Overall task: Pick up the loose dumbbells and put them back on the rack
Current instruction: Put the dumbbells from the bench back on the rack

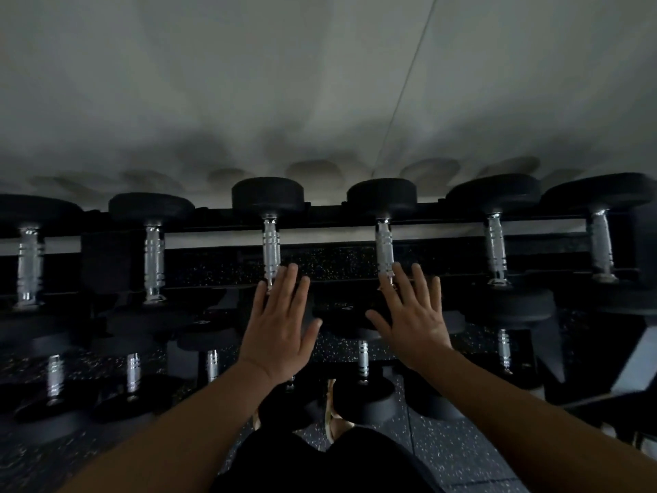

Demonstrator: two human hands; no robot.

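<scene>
Top rail of the rack (320,209) carried six dumbbells (271,240), chrome handles side by side. Lower tier showed at least five more; dim light, count uncertain. Two hands, left (281,327) and right (414,314).

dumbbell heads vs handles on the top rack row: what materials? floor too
Heads: matte black, no glare, likely rubber-coated. Handles: bright chrome-look metal with ringed grip bands. Floor: dark with pale flecks, probably rubber gym tile; a seam shows.

Both hands, left (281,323) and right (414,314), reach forward, fingers spread.
</scene>
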